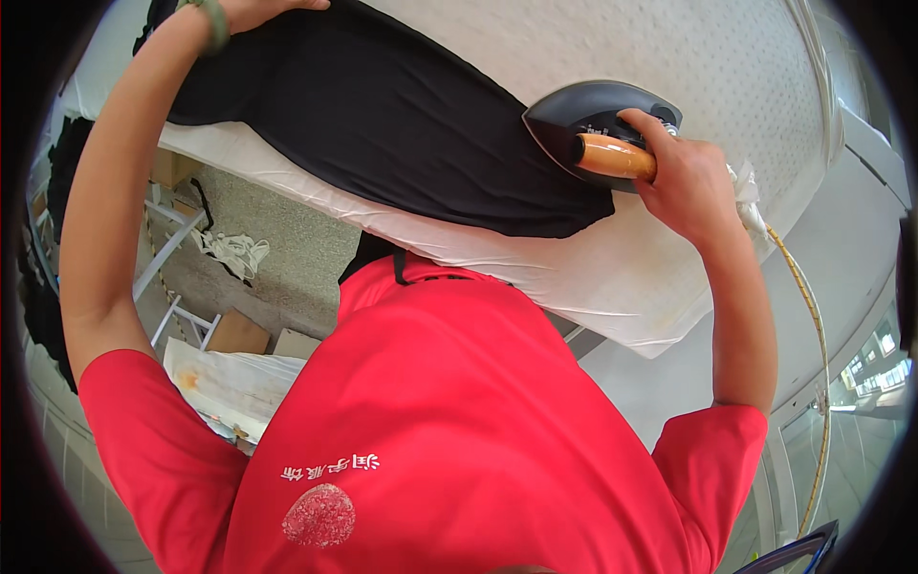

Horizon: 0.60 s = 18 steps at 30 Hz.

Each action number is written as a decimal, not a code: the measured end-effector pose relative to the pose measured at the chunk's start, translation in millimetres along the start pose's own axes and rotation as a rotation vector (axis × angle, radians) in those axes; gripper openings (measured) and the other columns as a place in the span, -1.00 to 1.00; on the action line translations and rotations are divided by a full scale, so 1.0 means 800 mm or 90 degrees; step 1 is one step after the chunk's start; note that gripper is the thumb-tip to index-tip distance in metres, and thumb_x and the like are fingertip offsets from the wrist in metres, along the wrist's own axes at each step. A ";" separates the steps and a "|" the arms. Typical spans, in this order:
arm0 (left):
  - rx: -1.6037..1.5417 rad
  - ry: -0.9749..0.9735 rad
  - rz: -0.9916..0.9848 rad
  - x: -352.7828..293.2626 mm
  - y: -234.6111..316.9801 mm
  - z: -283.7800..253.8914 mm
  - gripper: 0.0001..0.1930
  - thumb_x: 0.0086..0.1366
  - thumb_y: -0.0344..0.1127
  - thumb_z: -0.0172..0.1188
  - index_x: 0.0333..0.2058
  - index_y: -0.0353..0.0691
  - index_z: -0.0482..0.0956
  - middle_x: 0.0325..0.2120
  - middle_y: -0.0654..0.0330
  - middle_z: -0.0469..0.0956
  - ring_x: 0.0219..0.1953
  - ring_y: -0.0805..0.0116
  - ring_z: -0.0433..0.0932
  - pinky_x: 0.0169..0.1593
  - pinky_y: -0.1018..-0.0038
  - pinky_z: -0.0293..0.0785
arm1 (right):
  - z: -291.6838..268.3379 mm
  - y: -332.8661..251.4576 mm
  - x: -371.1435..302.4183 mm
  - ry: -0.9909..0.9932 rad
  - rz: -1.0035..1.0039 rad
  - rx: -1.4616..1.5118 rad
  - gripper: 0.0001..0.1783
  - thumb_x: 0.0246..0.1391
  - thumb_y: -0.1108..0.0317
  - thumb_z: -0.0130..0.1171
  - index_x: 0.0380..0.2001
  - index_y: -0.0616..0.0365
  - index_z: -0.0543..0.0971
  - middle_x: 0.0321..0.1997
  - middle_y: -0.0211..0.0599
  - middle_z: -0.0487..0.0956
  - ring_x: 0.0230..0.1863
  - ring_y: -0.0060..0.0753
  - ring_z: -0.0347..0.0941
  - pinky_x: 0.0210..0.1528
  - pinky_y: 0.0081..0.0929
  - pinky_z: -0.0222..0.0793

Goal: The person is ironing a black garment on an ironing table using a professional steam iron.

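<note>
My right hand [690, 182] is wrapped around the wooden handle of a dark steam iron [602, 107], with the thumb over its top. The iron rests at the right end of a long piece of black fabric [382, 124], partly over the pale cover beside it. That fabric lies stretched along the padded board, with light wrinkles across it. At the upper left, my left hand [263, 11] lies over the fabric's far side, a stretched-out digit showing. The upper frame edge cuts off the rest of that hand. A green bangle circles the left wrist.
The ironing board [746, 86] has a pale cover hanging over its near edge. A yellowish hose [808, 287] runs down from the iron's side at right. Below left are a metal frame [164, 251], white cords [237, 254] on the floor and a cardboard box [239, 332].
</note>
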<state>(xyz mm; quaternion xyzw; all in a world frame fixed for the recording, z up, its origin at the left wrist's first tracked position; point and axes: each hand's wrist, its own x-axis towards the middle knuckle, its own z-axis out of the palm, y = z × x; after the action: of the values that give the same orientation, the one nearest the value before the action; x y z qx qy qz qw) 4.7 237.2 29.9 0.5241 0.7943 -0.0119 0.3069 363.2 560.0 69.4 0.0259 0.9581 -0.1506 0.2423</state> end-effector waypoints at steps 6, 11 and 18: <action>-0.038 -0.027 0.011 0.046 -0.005 0.000 -0.79 0.25 -0.20 0.45 -0.31 -0.23 0.73 -0.30 0.04 0.56 -0.15 0.02 0.60 -0.03 0.22 0.53 | 0.002 -0.006 0.003 0.030 -0.001 0.019 -0.26 -0.13 0.52 0.40 0.20 -0.10 0.51 -0.47 -0.12 0.64 -0.39 0.07 0.61 -0.31 -0.11 0.50; -0.450 0.117 0.423 0.068 0.007 0.004 -0.81 0.23 -0.25 0.46 -0.31 -0.24 0.73 -0.31 0.02 0.57 -0.15 0.03 0.60 -0.04 0.24 0.54 | -0.003 -0.013 0.006 0.041 0.007 0.030 -0.30 -0.11 0.49 0.43 0.19 -0.07 0.52 -0.48 -0.14 0.64 -0.40 0.06 0.61 -0.32 -0.13 0.51; -0.091 0.131 -0.065 0.047 0.051 -0.012 -0.82 0.17 -0.32 0.48 -0.37 -0.23 0.66 -0.33 0.04 0.57 -0.16 0.04 0.61 -0.07 0.24 0.55 | -0.023 -0.041 0.027 0.091 0.015 0.015 -0.39 -0.03 0.41 0.44 0.16 -0.04 0.55 -0.45 -0.14 0.66 -0.38 0.06 0.63 -0.31 -0.14 0.53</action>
<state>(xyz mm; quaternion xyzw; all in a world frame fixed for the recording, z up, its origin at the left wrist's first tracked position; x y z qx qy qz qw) 24.6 290.2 31.4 0.4584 0.8461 0.0828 0.2593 331.9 534.0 83.5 0.0505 0.9707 -0.1569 0.1746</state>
